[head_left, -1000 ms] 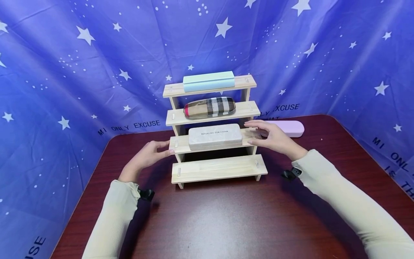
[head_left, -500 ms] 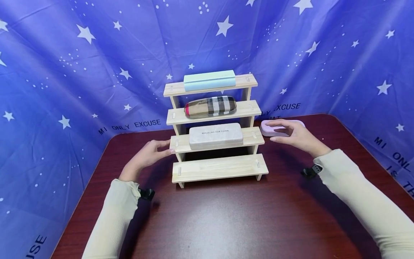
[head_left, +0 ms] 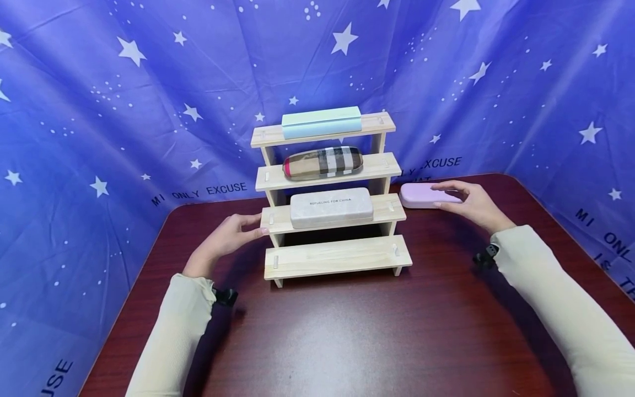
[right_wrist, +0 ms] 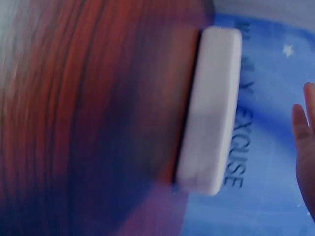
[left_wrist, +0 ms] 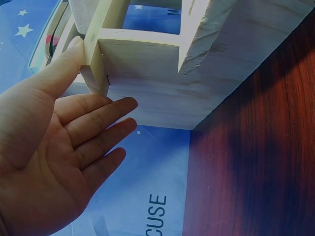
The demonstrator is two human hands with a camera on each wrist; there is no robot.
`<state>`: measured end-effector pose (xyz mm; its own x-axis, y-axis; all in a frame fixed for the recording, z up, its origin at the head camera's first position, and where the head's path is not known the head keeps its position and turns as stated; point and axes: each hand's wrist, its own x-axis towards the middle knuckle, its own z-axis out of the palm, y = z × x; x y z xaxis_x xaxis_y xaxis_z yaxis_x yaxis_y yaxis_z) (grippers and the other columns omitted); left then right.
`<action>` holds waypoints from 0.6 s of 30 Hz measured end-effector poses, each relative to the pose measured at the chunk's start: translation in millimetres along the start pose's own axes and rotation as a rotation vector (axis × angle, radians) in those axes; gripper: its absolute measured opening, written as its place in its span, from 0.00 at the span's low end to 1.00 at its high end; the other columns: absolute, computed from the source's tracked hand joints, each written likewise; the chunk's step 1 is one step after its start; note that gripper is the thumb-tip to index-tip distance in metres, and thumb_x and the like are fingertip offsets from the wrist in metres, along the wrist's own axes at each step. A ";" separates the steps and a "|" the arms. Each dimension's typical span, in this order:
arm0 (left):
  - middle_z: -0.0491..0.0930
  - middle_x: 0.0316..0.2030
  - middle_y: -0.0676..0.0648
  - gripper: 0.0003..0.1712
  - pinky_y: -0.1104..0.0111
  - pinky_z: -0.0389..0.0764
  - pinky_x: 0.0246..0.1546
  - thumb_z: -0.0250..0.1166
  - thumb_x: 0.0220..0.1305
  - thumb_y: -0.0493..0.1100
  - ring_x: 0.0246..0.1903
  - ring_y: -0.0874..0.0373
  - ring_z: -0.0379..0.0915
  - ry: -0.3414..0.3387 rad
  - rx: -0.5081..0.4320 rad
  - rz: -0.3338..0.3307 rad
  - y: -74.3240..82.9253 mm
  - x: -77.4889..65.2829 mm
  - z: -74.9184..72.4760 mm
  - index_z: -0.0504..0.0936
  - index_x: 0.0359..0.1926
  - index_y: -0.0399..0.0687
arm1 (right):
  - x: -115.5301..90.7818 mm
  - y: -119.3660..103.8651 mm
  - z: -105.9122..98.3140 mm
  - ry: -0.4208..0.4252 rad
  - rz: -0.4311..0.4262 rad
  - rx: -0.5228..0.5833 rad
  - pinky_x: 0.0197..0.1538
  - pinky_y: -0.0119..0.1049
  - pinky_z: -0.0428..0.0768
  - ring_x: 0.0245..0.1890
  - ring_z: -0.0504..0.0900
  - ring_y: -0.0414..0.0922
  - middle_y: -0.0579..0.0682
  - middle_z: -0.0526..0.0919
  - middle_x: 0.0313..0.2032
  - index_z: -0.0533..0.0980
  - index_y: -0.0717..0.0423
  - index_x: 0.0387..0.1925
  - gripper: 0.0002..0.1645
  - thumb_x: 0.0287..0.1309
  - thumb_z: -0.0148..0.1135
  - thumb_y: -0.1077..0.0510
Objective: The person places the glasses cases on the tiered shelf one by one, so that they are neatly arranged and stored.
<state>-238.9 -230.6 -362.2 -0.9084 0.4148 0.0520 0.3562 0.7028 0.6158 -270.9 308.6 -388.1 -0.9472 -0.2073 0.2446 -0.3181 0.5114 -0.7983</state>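
Note:
A four-step wooden display shelf (head_left: 337,259) stands on the table. Its top step holds a light blue glasses case (head_left: 321,123), the step below a plaid case (head_left: 322,164), and the third a grey glasses case (head_left: 331,208) lettered "REFUELING FOR CHINA". My left hand (head_left: 225,242) pinches the left end of the third step; in the left wrist view its thumb (left_wrist: 69,59) lies on the board and the other fingers extend past it. A lilac glasses case (head_left: 415,197) lies on the table right of the shelf. My right hand (head_left: 471,204) hovers at its right end, fingers apart, holding nothing.
The dark red wooden table (head_left: 322,336) runs out in front of the shelf. A blue star-print curtain (head_left: 198,82) closes off the back and both sides, close behind the shelf and the lilac case.
My right hand has moved right, from the right end of the third step across to the right end of the lilac case. The left hand stays at the shelf's left end.

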 end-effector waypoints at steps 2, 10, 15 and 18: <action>0.72 0.58 0.37 0.32 0.54 0.68 0.58 0.64 0.62 0.48 0.59 0.47 0.67 0.003 0.001 0.001 -0.3 -0.5 -0.2 0.70 0.62 0.34 | 1.5 6.6 -2.3 0.008 0.016 -0.014 0.51 0.19 0.69 0.52 0.71 0.30 0.46 0.78 0.56 0.75 0.55 0.56 0.27 0.54 0.68 0.56; 0.72 0.58 0.37 0.33 0.53 0.68 0.58 0.64 0.62 0.49 0.59 0.46 0.66 -0.001 0.004 -0.001 0.5 -0.8 -0.9 0.69 0.62 0.34 | 8.7 23.1 -6.2 0.009 0.048 -0.131 0.50 0.26 0.65 0.52 0.69 0.40 0.51 0.75 0.57 0.76 0.55 0.55 0.29 0.51 0.70 0.51; 0.72 0.58 0.37 0.33 0.53 0.68 0.59 0.64 0.62 0.49 0.60 0.46 0.66 -0.002 0.002 0.003 1.0 -1.4 -1.2 0.69 0.62 0.34 | 16.4 26.7 -7.6 -0.022 0.063 -0.180 0.55 0.43 0.63 0.56 0.67 0.51 0.60 0.72 0.59 0.75 0.56 0.55 0.31 0.50 0.71 0.50; 0.72 0.58 0.37 0.32 0.53 0.67 0.59 0.64 0.62 0.48 0.60 0.47 0.66 -0.004 -0.002 0.009 0.7 -1.0 -1.1 0.69 0.62 0.34 | 20.4 29.2 -9.6 -0.061 0.068 -0.187 0.57 0.53 0.62 0.57 0.65 0.57 0.64 0.69 0.60 0.73 0.59 0.57 0.33 0.50 0.71 0.51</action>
<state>-237.9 -231.1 -361.0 -0.9041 0.4239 0.0542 0.3641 0.6979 0.6167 -299.9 327.3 -401.2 -0.9643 -0.2143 0.1556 -0.2610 0.6704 -0.6946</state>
